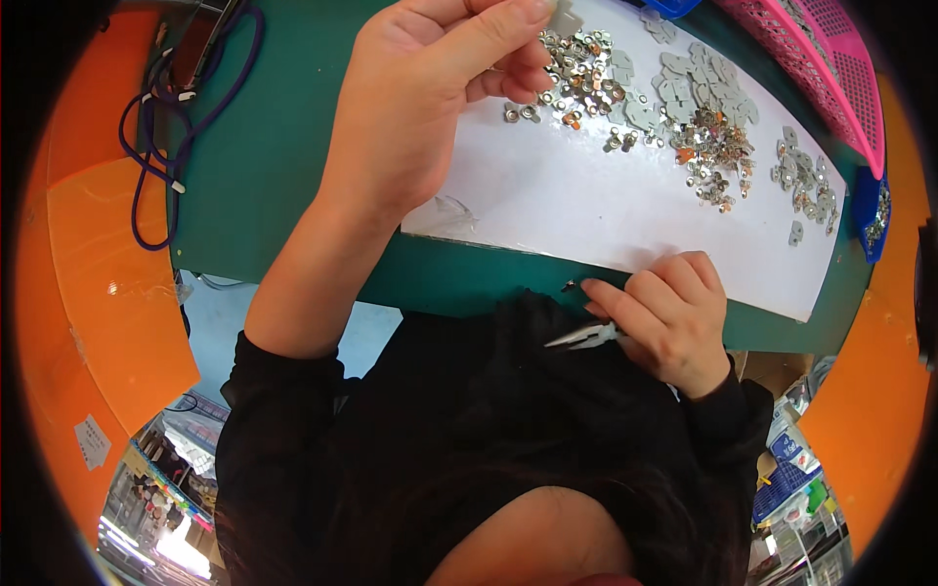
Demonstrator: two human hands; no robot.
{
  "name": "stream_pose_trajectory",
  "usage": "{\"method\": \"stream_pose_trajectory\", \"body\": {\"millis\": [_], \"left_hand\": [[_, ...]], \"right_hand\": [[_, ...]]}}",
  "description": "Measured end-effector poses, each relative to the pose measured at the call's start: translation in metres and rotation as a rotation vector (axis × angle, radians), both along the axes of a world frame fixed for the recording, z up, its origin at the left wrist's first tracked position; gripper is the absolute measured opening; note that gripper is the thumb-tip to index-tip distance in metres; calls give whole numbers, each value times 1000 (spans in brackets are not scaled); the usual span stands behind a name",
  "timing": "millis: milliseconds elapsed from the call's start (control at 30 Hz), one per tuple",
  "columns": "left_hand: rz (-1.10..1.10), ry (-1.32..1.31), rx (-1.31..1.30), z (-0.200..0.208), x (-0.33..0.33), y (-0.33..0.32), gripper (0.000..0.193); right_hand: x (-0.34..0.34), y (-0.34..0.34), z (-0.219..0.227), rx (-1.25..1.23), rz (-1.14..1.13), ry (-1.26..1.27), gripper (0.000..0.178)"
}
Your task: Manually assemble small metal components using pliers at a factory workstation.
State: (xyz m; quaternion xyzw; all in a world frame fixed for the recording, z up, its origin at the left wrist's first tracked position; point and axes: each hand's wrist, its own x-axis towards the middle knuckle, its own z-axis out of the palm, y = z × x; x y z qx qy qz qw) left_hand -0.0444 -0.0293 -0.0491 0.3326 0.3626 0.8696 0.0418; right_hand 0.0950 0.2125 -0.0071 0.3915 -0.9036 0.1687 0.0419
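My left hand [420, 107] is raised at the upper middle, thumb and fingers closed in a pinch. A flat grey piece [566, 18] shows right at its thumb tip and seems to be held there. My right hand [669, 317] is curled round needle-nose pliers [584, 338], whose jaws point left over my dark clothing. Beside the right index fingertip, a tiny dark part [570, 285] lies at the table's near edge. Behind the left fingers is a heap of small shiny metal parts [591, 73].
A white sheet [547, 195] covers part of the green table [283, 137]. Grey flat pieces [703, 83] and more metal parts [718, 156] lie on it. A pink basket [816, 73] and a blue tray [870, 210] stand at right, a purple cord [210, 117] at left.
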Motion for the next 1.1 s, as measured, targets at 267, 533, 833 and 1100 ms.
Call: {"method": "stream_pose_trajectory", "body": {"millis": [267,533,833,1100], "left_hand": [[237,-714,-446,37,30,9,13],[220,-694,-449,31,26,7,15],[195,-728,-465,37,31,10,14],[199,-727,-451,36,32,11,13]], "right_hand": [[2,-16,2,33,25,-11,29],[-3,-8,3,-12,-55,-75,36],[-5,-21,15,258,115,30,20],[-11,-27,20,382,189,6,17]]}}
